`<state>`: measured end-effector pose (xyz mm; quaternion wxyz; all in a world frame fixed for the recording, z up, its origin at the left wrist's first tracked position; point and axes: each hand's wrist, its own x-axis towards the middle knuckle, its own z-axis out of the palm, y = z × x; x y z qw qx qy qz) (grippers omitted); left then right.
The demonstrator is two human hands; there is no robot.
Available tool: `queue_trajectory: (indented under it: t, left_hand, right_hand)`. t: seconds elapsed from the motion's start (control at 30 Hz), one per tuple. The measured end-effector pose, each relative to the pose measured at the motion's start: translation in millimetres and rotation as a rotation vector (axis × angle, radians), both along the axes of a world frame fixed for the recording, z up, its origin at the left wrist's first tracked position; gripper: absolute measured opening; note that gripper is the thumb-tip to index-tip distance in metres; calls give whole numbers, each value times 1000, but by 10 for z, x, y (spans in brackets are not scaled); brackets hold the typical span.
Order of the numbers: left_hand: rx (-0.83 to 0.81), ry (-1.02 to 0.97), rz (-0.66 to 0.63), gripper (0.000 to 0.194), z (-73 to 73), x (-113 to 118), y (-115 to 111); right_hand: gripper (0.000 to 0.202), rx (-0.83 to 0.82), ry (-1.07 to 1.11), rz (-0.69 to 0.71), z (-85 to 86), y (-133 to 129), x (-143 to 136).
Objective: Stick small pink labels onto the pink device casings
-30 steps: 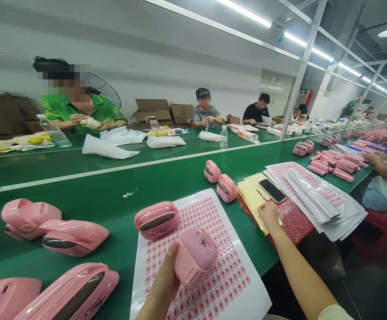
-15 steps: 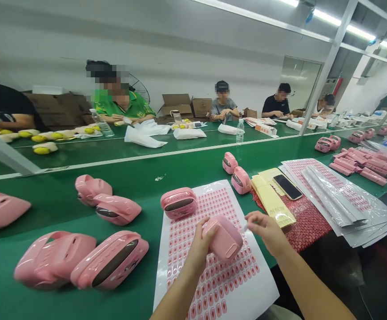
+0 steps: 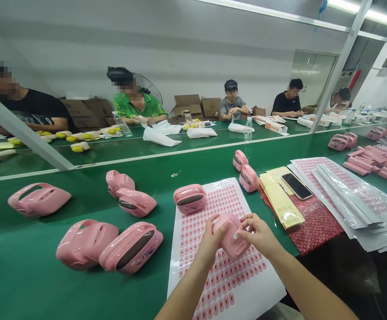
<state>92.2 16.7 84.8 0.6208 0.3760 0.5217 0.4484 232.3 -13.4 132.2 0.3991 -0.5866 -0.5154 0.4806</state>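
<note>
pink case [image 3: 232,249]: held over sheet [image 3: 267,291] | left hand [image 3: 211,240]: thumb and fingers clamp its side | right hand [image 3: 260,236]: fingertips bunched at its face, pinch contents unclear | likely light, stiff, slick; grip opposite side edges

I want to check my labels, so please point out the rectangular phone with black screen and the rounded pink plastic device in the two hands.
Rectangular black-screened phone [image 3: 296,186], head view: middle of the screen.
Rounded pink plastic device [image 3: 232,250], head view: lower part of the body.
</note>
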Motion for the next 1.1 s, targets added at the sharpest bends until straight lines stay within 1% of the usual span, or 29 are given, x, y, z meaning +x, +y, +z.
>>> queue_trajectory:
  t: [0.27,0.4,0.47,0.6,0.67,0.73,0.8,0.83,0.9,0.93,1.0,1.03,1.1]
  left_hand:
    - [-4,-10,5,72,-1,-13,-9]
    - [-10,-22,8,69,4,-18,-10]
    - [-15,-32,7,67,9,-23,-11]
    - [-24,-66,6,62,12,-45,-9]
    - [-27,-87,16,59,1,-58,-4]
    - [-27,-117,39,59,-16,-67,1]
    - [-18,-166,60,58,-31,-64,3]
    - [-9,-199,66,58,-36,-57,3]
    - [16,-272,70,58,-37,-32,3]
    - [29,-305,71,58,-36,-17,3]
    - [52,-356,75,60,-31,15,0]
    - [61,-375,77,61,-31,28,-3]
    - [72,-405,73,64,-40,40,-9]
  right_hand:
    - [6,58,-3,-26,-38,-7,-31]
    - [7,94,-19,-29,-104,-10,-35]
    - [7,172,-72,-53,-169,-18,-56]
    - [6,502,-251,-137,-286,-76,-113]
    - [8,608,-247,-144,-298,-110,-111]
    - [12,622,-162,-172,-291,-117,-68]
    - [17,551,-57,-237,-305,-76,7]
    - [21,477,-11,-270,-331,-38,48]
    - [36,246,75,-276,-421,56,114]
    - [44,105,112,-244,-479,103,133]
    - [52,-144,180,-130,-590,178,139]
    - [54,-227,220,-73,-633,202,127]
    - [53,-307,310,-15,-677,229,89]
